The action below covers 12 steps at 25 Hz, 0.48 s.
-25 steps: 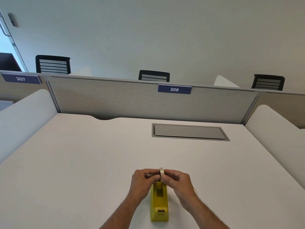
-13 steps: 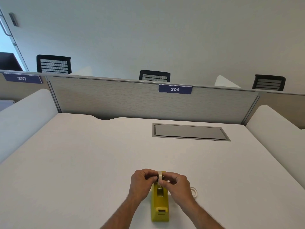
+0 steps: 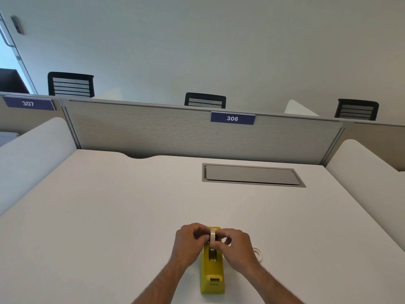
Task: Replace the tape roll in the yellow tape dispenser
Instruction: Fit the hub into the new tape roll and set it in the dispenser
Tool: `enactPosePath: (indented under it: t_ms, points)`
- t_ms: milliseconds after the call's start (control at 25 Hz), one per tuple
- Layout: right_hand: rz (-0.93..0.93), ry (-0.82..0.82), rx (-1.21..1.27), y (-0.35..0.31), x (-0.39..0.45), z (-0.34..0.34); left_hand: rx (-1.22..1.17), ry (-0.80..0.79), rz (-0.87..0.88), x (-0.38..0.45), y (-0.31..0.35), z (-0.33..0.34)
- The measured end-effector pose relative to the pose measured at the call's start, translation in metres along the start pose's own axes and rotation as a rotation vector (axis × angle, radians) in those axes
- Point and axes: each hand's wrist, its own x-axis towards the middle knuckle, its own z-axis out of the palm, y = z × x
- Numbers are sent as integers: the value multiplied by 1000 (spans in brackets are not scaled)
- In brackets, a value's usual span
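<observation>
The yellow tape dispenser [image 3: 212, 275] lies lengthwise on the white desk [image 3: 109, 216], its cutter end toward me. A whitish tape roll [image 3: 212, 236] stands on edge at the dispenser's far end, partly down in its slot. My left hand [image 3: 189, 243] pinches the roll from the left and my right hand [image 3: 236, 249] from the right. A second, thin pale tape ring [image 3: 258, 254] lies flat on the desk just right of my right hand, partly hidden by it.
A grey cable hatch [image 3: 252, 175] is set in the desk beyond the dispenser. A beige partition [image 3: 153, 132] with a "306" label closes the far edge, white side panels flank the desk, and black chair backs rise behind.
Both hands have carried the tape roll lower, from above the dispenser down into its far end. The pale ring beside my right hand has come into view.
</observation>
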Motion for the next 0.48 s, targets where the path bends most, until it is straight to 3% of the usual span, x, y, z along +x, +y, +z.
enactPosePath:
  t_ms: [480]
  points:
    - [-8,-65,-123,-4,5,-2,4,20,-30,-1,-3,2]
